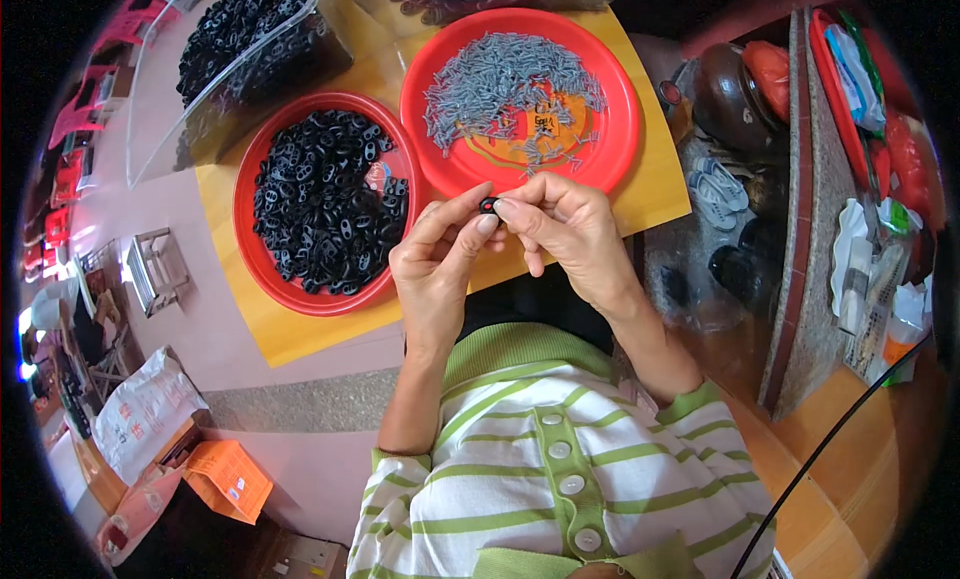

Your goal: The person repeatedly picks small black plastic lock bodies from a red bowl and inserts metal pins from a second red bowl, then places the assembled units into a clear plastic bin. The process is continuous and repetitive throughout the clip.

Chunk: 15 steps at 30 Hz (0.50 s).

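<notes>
Between the fingertips of both hands is a small black oval plastic piece (486, 201), with red showing through its hole. My left hand (432, 264) pinches it from the left with thumb and forefinger. On the other side, my right hand (572, 229) closes its thumb and fingers on the same piece. Just beyond the hands lies a red plastic tray (622, 109) of small grey pins (505, 74), thinned out toward its near side. To the left, a round red tray (246, 244) holds a heap of similar black two-holed pieces (320, 199).
Under the trays lies a yellow sheet (275, 329). A clear plastic bin (150, 109) of black pieces stands at the far left. On the right are a dark round jar (735, 94), pale sandals (717, 191) and a ledge with bags. An orange basket (228, 479) sits lower left.
</notes>
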Each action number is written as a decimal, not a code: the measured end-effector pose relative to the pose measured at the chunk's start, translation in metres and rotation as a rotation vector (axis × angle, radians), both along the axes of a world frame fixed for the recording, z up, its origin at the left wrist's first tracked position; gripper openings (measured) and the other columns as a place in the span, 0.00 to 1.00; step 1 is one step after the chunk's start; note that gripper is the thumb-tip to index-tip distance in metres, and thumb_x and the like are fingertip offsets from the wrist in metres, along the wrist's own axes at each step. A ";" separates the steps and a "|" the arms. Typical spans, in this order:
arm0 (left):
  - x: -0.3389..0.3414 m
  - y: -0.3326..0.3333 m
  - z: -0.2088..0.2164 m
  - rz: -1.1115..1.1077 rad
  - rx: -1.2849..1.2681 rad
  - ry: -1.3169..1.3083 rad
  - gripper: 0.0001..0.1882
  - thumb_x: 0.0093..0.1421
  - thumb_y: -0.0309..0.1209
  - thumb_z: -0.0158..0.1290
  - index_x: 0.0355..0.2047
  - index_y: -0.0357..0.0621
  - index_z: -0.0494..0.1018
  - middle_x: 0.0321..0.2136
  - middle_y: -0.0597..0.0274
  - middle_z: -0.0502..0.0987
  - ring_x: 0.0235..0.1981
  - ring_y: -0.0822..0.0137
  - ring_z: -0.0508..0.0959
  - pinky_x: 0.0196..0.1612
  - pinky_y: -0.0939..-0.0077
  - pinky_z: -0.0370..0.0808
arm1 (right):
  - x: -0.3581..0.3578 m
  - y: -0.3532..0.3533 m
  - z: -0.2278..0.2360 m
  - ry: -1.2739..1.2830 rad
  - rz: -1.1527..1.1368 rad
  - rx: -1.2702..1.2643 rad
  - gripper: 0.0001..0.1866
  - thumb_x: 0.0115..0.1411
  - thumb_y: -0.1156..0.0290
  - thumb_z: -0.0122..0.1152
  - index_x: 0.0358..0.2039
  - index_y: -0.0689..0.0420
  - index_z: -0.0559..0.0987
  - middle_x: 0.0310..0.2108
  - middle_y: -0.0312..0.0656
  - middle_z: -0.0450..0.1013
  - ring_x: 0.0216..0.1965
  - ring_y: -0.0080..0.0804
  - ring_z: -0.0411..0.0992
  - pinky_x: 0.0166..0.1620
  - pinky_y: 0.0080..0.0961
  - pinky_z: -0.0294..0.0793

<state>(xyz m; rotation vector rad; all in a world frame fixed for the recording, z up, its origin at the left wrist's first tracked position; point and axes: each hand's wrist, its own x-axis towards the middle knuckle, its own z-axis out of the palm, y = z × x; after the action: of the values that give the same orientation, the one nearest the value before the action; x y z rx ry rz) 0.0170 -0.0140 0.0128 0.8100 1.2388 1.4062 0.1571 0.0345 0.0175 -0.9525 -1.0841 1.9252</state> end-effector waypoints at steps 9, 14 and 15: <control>-0.002 0.005 0.006 0.059 -0.012 -0.181 0.13 0.57 0.21 0.53 0.43 0.31 0.72 0.32 0.59 0.76 0.28 0.72 0.77 0.34 0.81 0.75 | 0.002 0.003 0.015 -0.169 -0.064 0.237 0.12 0.59 0.72 0.57 0.42 0.63 0.73 0.31 0.37 0.72 0.29 0.16 0.70 0.27 0.13 0.71; -0.005 0.003 0.002 0.063 -0.022 -0.236 0.13 0.57 0.20 0.53 0.43 0.32 0.72 0.32 0.60 0.76 0.29 0.72 0.77 0.35 0.81 0.75 | 0.002 0.000 0.010 -0.162 -0.053 0.266 0.12 0.59 0.73 0.57 0.43 0.64 0.73 0.33 0.38 0.72 0.32 0.17 0.70 0.28 0.14 0.71; -0.005 0.003 0.002 0.060 -0.029 -0.237 0.13 0.57 0.20 0.53 0.43 0.32 0.72 0.32 0.60 0.76 0.29 0.72 0.77 0.35 0.81 0.75 | 0.002 0.000 0.009 -0.175 -0.045 0.266 0.12 0.59 0.73 0.57 0.43 0.64 0.73 0.33 0.38 0.72 0.32 0.17 0.70 0.28 0.14 0.71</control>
<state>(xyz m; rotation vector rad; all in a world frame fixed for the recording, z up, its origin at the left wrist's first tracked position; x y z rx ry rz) 0.0118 -0.0111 0.0149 0.5722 1.1048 1.4828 0.1594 0.0350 0.0270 -0.9976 -1.3684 1.6338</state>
